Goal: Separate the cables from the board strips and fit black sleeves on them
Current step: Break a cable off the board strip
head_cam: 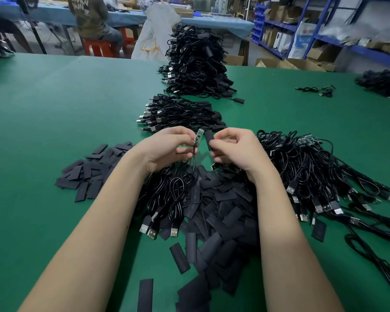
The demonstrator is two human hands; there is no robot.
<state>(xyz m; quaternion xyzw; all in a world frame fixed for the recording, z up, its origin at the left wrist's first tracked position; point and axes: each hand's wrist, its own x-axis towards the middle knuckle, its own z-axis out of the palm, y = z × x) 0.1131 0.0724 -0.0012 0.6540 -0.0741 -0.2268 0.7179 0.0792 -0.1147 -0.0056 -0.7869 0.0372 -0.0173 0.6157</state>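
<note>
A small green board [199, 136] on its cable [193, 164] is pinched by the left hand [167, 147]; a black sleeve [209, 140] — at three o'clock — is pinched by the right hand [232, 147]. Sleeving is judged underway — alignment is needed next.

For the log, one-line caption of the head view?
Left hand holds a cable's bare board; right hand pinches a black sleeve beside it.

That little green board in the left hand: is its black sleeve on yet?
Not yet. The green board stands bare in the left hand, while the right hand pinches the black sleeve beside it, apart.
</note>
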